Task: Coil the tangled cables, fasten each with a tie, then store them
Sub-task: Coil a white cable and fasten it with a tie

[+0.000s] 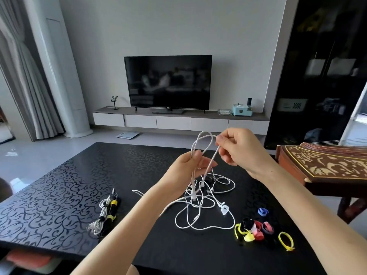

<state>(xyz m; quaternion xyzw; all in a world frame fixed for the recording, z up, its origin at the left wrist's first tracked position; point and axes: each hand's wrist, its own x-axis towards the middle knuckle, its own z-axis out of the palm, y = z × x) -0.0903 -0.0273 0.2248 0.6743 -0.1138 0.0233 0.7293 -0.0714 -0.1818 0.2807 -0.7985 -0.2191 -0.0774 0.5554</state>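
A white cable (202,139) is lifted above the black table (59,185) and bent into a loop. My left hand (188,167) pinches the lower strands of that loop. My right hand (236,147) grips the cable near the top right of the loop. Below both hands the rest hangs into a tangle of white cables (204,207) on the table. Two coiled cables (105,213), fastened with yellow ties, lie to the left. Loose ties (256,229) in yellow, black, red and blue lie at the right, with one yellow tie (286,241) apart from them.
A carved wooden stringed instrument (325,165) juts over the table's right edge. Beyond the table are a TV (167,82) on a low cabinet (178,120), a scale (128,134) on the floor, curtains at the left and a dark cabinet at the right.
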